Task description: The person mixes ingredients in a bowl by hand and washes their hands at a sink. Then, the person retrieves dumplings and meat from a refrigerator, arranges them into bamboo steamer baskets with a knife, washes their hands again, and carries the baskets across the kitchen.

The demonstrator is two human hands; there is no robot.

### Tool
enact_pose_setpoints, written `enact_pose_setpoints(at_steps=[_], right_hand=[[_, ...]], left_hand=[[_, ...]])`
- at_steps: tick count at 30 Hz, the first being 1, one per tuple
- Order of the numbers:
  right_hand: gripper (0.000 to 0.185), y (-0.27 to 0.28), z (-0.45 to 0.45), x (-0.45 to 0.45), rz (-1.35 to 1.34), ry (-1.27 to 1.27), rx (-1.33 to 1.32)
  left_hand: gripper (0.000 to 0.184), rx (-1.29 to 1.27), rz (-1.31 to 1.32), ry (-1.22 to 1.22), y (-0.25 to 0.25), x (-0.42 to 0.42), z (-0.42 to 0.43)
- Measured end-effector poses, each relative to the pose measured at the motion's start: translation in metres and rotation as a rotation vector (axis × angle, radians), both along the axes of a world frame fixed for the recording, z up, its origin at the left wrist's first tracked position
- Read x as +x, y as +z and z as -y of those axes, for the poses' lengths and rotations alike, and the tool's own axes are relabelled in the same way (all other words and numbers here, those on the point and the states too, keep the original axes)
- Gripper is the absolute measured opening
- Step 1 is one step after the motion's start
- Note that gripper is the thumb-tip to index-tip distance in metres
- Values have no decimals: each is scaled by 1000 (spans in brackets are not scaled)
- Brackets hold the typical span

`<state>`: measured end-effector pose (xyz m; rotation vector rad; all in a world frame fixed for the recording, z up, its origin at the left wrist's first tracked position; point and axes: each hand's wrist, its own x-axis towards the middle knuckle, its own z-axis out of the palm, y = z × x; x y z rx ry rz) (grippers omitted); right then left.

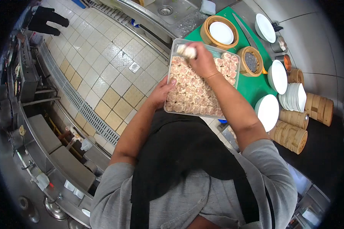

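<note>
A clear plastic container (174, 46) is packed with rows of raw siu mai (195, 89), with a bare patch at its far left corner. My left hand (162, 92) grips the container's near left edge, its thumb over the rim. Above the far part of the container, my right hand (203, 62) is closed on a few pale siu mai (187, 51), blurred by motion. Past the container, a bamboo steamer (205, 33) with a white plate (221, 33) in it stands on a green cutting board (252, 88). A smaller steamer (257, 57) beside it has a dark perforated liner.
A long knife (245, 31) lies on the board's far side. White bowls (266, 112), stacked plates (293, 97) and stacked bamboo steamers (289, 136) line the right. A sink (179, 11) is at the back. Another person's dark-clothed legs (47, 21) show at far left on the tiled floor (114, 76).
</note>
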<state>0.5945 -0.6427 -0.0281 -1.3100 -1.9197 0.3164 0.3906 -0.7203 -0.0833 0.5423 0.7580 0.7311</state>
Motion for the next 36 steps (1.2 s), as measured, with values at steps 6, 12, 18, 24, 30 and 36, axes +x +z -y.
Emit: enact_pose_setpoints(at_steps=[6,12,18,24,30,36], right_hand=[[48,42,45,57,-1227,-225,-254],[45,18,213,139,-1251,-519,-303],[42,-89,351,153,-1484,-735,-262],[33,-111,364,89,-1779,-526,-314],[37,-73,342,-18,-1641,-579,67],[46,-42,315,-120,-1545,-907,425]], left_hand=[[53,78,-12,-51,2,-7,3],[53,1132,-466,-239,-71,-39,-16],[60,540,-302,-201,-90,-49,-37],[68,268,-44,-326,-71,-19,-61],[61,188,363,-564,-74,16,-90],[56,-109,423,-924,-59,45,-123]])
